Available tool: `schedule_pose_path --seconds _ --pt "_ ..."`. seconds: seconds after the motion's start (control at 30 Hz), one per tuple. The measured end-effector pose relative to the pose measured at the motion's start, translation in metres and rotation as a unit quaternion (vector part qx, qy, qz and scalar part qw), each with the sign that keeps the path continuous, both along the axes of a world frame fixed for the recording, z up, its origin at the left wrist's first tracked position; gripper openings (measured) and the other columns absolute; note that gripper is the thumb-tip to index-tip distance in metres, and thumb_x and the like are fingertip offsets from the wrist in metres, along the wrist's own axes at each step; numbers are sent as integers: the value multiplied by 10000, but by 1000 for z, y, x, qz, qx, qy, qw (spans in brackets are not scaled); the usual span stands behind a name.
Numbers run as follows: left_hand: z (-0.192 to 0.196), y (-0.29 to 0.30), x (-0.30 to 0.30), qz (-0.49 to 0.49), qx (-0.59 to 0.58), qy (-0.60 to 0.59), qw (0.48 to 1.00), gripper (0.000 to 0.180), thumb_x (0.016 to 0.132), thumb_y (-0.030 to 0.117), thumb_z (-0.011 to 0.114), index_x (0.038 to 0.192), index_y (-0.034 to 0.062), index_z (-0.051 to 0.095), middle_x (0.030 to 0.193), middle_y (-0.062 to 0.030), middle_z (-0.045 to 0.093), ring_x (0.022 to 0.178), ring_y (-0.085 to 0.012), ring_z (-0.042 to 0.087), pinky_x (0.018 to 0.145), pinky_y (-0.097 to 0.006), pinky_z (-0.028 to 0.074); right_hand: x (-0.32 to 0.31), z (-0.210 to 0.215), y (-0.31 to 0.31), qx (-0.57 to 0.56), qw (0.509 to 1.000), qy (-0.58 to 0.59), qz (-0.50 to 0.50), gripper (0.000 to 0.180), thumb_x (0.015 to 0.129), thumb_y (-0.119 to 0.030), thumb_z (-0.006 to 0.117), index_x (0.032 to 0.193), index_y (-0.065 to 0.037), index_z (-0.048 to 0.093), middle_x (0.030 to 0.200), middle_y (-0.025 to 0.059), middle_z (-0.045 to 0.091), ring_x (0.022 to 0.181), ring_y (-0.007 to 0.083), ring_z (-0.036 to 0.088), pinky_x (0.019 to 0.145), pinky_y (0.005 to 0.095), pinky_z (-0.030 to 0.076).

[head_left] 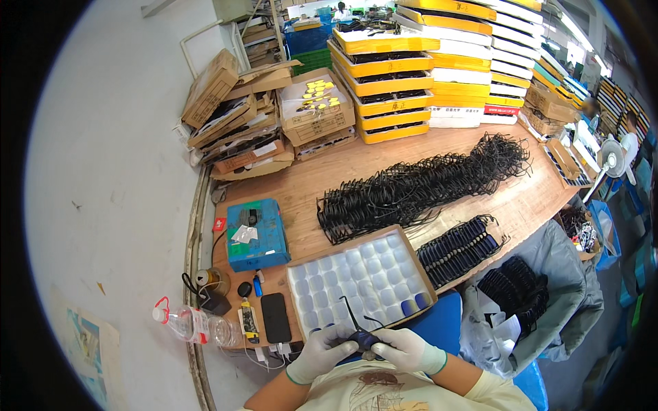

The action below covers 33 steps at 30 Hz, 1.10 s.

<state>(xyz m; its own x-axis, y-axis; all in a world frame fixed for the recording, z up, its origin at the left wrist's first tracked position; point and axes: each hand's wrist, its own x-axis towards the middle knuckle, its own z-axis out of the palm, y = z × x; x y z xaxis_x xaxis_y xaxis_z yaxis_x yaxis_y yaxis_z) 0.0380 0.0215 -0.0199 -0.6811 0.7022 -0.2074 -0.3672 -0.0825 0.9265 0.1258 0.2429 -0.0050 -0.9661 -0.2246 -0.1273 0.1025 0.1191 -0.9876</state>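
Observation:
Both my hands wear white gloves and meet low in the view, in front of my shirt. Between them is a pair of black-framed glasses (363, 338) with a dark lens, one temple sticking up. My left hand (325, 351) pinches the left side of the frame, and my right hand (411, 351) grips the right side. The fingers partly hide the glasses. Just beyond, a cardboard tray (417, 263) holds rows of pale round lenses, with a few dark blue ones along its near edge. To its right lie rows of dark-lensed glasses (456, 253).
A long heap of black glasses frames (411, 188) spans the wooden table. At left are a blue box (256, 236), phone (276, 318), yellow cutter (248, 322) and plastic bottle (199, 325). Yellow and white trays (384, 89) and cartons (315, 113) stack behind; a grey bag (565, 274) sits right.

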Motion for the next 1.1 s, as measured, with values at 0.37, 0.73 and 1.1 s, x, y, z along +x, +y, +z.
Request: schedule_pose_path --seconds 0.37,0.73,1.1 --pt "21 7 2 39 -164 338 926 213 901 147 744 1015 -32 738 891 -137 673 734 -170 632 660 -308 491 -5 1 -3 69 997 11 -33 227 1004 -188 587 1066 13 674 845 136 738 796 270 727 747 363 557" --pt "32 37 3 5 -216 345 913 197 941 171 671 1025 -2 627 847 -207 651 780 -363 659 684 -423 506 -13 12 10 66 987 82 -118 192 940 -178 670 971 12 671 753 162 675 660 318 677 619 382 528" --pt "6 89 -31 -50 -231 329 914 213 892 150 711 1055 12 702 887 -161 713 795 -287 710 729 -358 543 -31 -30 78 142 976 143 -76 158 909 -160 691 946 -7 676 710 187 629 654 387 647 579 450 505"
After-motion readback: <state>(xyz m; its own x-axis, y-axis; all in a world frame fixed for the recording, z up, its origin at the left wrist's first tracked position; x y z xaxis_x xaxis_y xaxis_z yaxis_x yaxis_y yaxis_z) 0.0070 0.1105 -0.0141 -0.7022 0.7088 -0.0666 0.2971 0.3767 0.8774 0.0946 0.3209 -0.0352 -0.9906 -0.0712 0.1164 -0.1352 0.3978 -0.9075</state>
